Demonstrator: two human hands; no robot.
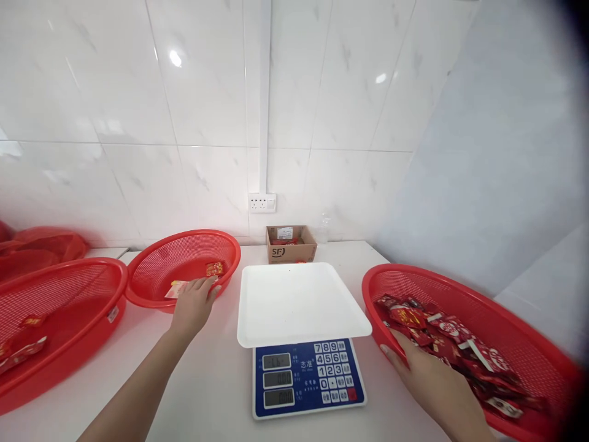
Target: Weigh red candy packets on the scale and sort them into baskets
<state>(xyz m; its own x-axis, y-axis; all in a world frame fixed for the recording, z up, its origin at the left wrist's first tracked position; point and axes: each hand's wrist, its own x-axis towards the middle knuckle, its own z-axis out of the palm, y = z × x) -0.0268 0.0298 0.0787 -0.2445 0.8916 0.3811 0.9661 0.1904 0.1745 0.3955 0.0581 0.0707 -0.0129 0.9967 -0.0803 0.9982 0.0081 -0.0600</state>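
Observation:
My left hand (197, 302) is at the front rim of a round red mesh basket (159, 261), its fingers bent over the edge and its thumb toward the right. Inside lie a red packet (214, 269) and a pale pink packet (175, 290). On the right, my right hand (416, 363) grips the near rim of another red basket (391, 275), thumb outside and fingers hidden inside. Many small red snack packets (444, 344) fill its bottom. Between my hands stands a digital scale (309, 379) with a bare white weighing pan (301, 304).
A third red basket (92, 307) with a few red packets is at the far left, with a red bag-like bundle (50, 242) behind it. An open cardboard box (292, 252) and a clear bottle (324, 228) stand by the tiled wall, below a power socket (262, 202).

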